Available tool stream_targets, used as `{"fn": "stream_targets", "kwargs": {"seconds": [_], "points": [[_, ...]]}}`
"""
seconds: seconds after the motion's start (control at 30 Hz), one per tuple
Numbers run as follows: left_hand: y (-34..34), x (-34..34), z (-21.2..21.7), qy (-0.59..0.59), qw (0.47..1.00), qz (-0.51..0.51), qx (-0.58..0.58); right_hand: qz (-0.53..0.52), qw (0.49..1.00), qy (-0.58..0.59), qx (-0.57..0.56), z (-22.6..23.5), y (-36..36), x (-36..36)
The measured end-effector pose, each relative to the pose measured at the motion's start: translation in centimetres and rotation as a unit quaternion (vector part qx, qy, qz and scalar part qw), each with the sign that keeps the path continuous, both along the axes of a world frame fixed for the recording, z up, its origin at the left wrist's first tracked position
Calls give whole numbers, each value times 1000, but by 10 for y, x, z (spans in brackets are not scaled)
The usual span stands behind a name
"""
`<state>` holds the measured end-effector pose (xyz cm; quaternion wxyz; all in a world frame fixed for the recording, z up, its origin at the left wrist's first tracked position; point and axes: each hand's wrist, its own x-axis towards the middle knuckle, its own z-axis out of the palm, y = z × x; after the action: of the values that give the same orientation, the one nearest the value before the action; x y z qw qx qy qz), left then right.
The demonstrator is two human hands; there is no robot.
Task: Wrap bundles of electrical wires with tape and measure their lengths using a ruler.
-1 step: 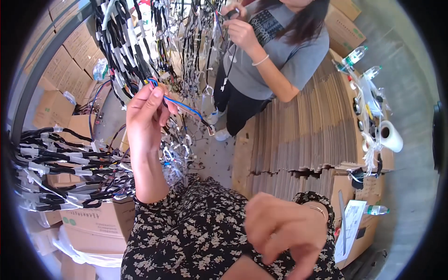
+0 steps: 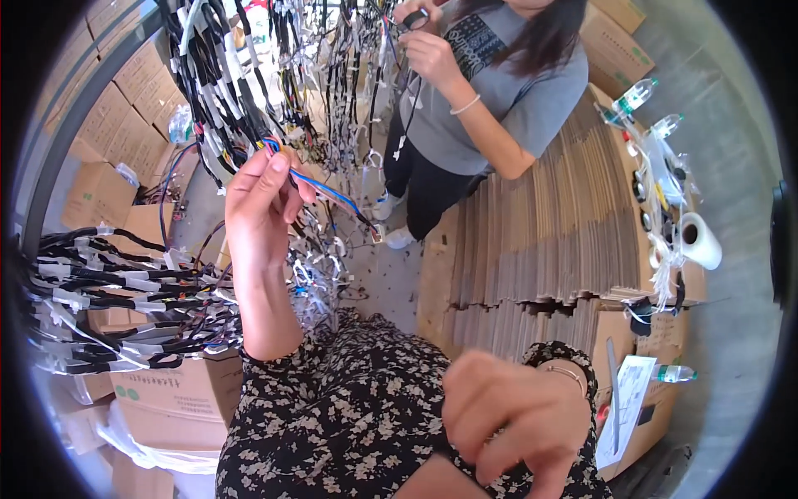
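My left hand [image 2: 264,187] is raised on the left, thumb and fingers pinching a thin bundle of wires [image 2: 324,188], blue, red and dark. The wires' free end hangs to the right of my fingers and ends in a small pale connector [image 2: 377,234]. Just above that hand hang thick wire harnesses [image 2: 218,79], black with white tape. My right hand [image 2: 515,420] is low over my lap with its fingers curled inward. Whatever those fingers hold, if anything, is hidden and slightly blurred.
Across from me a co-worker [image 2: 499,91] handles a black roll of tape [image 2: 415,18]. Flattened cardboard [image 2: 540,224] is stacked at right, with bottles [image 2: 633,97] and a white roll [image 2: 700,241] beside it. More harnesses [image 2: 125,291] jut out at left above a carton [image 2: 170,399].
My right hand has shifted slightly right and down. My left hand keeps its pinch on the wires. The co-worker's tape roll has turned a little.
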<state>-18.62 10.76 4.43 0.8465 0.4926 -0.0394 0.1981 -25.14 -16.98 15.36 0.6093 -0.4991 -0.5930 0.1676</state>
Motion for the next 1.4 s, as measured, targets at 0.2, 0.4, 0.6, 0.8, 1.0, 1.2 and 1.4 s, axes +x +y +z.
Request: {"fn": "stream_targets", "kwargs": {"seconds": [0.2,0.4,0.6,0.8,1.0,1.2,1.4], "points": [[-12,5,3,-14,995,-88,-38,-510,849,-109,-80,-97,24,32],[17,16,-30,56,998,3,-41,-339,934,-76,-84,-158,58,-1],[54,8,-19,85,964,128,217,-230,953,15,-196,-189,-36,-32],[-35,38,-13,31,948,193,250,-377,833,324,-242,-273,-216,-155],[103,38,-38,240,836,230,437,-660,136,-262,-690,-274,-454,-200],[7,43,-11,146,929,92,329,-739,271,-135,-602,-265,-525,-223],[3,7,25,173,939,87,285,-721,327,-197,-578,-214,-516,-198]]}}
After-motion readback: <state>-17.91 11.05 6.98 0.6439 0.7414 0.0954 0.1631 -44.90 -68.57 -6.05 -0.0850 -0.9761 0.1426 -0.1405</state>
